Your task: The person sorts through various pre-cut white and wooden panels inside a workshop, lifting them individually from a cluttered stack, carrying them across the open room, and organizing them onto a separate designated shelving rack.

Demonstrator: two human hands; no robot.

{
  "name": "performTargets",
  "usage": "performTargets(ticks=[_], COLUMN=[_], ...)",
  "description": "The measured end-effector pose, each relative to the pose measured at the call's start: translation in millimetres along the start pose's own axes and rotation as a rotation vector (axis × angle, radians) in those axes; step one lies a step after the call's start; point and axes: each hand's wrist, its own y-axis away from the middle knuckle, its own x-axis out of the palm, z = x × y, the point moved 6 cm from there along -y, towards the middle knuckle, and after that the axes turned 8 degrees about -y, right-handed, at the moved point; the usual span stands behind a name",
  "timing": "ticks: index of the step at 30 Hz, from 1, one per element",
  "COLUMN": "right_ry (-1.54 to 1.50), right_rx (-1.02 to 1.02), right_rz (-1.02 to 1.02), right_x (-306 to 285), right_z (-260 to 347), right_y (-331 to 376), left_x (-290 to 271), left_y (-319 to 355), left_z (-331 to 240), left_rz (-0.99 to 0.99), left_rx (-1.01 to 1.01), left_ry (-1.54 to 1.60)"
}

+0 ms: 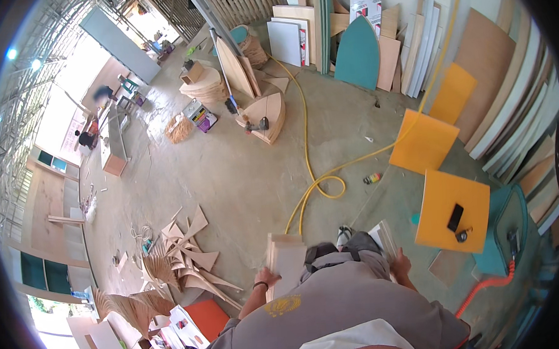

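Observation:
At my left side, my left hand (267, 277) is closed on the outer edge of a stack of pale wooden boards (288, 255), held upright by my leg. On the other side, my right hand (401, 264) grips a second bundle of boards (382, 237) with white and pale wood edges. My fingers are partly hidden behind both bundles. One of my feet (344, 234) shows between the two bundles, on the concrete floor.
A yellow hose (305, 130) loops across the floor ahead. Wood offcuts (192, 253) are heaped at left. Orange panels (451, 210) stand at right, one bearing a black phone-like object (456, 216). A drill (258, 123) lies on curved boards (270, 106). People work far left.

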Motion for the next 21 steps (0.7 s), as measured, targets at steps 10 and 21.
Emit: performTargets(ticks=[10,21], right_ry=[0.107,0.202], right_rx=[-0.124,-0.146], right_rz=[0.022,-0.005], right_x=[-64,-148], right_z=[281,591], right_y=[-313,-662], left_x=[-244,-510], left_y=[-261,-509], left_z=[-95,-236], left_rz=[0.102,0.105], left_rx=[-0.055,-0.071], left_ry=[0.171,0.179])
